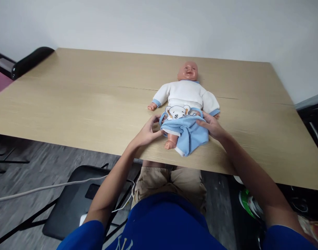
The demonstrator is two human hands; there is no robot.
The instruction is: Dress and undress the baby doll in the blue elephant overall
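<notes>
On the table (70,104), both hands — left hand (148,131), right hand (212,125) — grip blue trousers (191,133).

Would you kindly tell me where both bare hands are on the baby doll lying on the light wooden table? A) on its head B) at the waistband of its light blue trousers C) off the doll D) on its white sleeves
B: the left hand and right hand grip the light blue trousers at the waist of the baby doll.

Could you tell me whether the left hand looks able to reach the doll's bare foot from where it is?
Probably yes: the left hand rests beside the plastic baby doll's bare foot, with only bare table between.
</notes>
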